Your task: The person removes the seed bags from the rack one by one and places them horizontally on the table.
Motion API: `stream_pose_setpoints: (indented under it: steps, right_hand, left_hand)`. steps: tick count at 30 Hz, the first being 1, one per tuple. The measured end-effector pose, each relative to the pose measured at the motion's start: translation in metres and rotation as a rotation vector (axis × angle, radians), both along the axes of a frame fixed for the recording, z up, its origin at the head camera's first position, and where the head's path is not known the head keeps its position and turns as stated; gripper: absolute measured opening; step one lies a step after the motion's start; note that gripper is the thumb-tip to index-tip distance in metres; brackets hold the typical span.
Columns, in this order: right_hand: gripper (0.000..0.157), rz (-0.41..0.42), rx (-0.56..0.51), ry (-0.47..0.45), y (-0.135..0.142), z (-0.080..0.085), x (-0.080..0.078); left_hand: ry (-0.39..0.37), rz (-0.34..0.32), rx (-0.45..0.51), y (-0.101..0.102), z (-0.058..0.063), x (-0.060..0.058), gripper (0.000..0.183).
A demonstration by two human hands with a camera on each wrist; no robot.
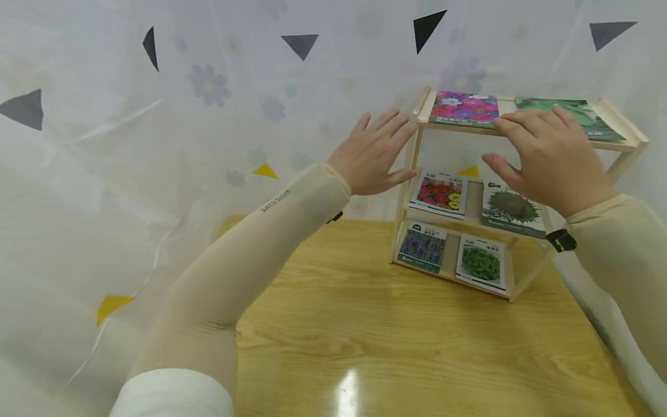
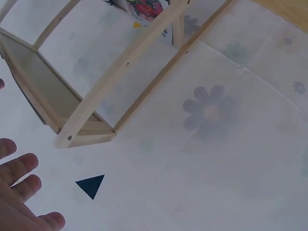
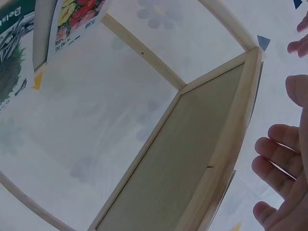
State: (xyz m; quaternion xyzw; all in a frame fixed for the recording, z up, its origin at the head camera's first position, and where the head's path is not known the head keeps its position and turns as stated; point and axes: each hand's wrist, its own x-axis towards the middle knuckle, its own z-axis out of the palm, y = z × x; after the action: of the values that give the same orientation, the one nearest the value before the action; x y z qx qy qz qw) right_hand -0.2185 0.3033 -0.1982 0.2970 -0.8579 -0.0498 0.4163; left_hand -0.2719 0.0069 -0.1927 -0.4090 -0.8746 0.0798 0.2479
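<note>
A three-tier wooden rack (image 1: pixel 633 138) stands on the table, with seed packets on each tier. The top tier carries a pink-and-purple flower packet (image 1: pixel 465 106) and a green-leaf packet (image 1: pixel 599 120). Beside the rack's upper left corner is my left hand (image 1: pixel 372 152), palm down, fingers extended, holding nothing. My right hand (image 1: pixel 554 153) hovers before the top tier, partly covering the green packet; it also holds nothing. Whether its fingertips touch the rack is unclear in the head view. In the right wrist view, relaxed fingers (image 3: pixel 276 175) appear apart from the top tier's edge.
On the middle tier lean a red-and-yellow flower packet (image 1: pixel 439 194) and a sunflower packet (image 1: pixel 510 207). Below are a purple flower packet (image 1: pixel 423 248) and a green herb packet (image 1: pixel 480 262). Wood-grain table (image 1: pixel 375 330) extends in front; a patterned white sheet (image 1: pixel 323 87) hangs behind.
</note>
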Motion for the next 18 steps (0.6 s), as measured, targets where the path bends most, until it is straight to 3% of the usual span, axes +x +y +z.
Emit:
stream_pose_setpoints:
  steps: [9, 13, 18]
  right_hand:
    - [0.055, -0.099, 0.009, -0.04, -0.001, 0.011, -0.028]
    - [0.051, -0.15, 0.02, -0.087, 0.0, 0.011, -0.034]
    - [0.041, -0.2, 0.037, -0.164, -0.001, 0.011, -0.037]
  left_hand:
    - [-0.075, 0.187, -0.119, 0.05, 0.017, -0.02, 0.08]
    - [-0.131, 0.239, -0.141, 0.065, 0.019, -0.025, 0.076]
    - [-0.14, 0.281, -0.163, 0.077, 0.016, -0.027, 0.069]
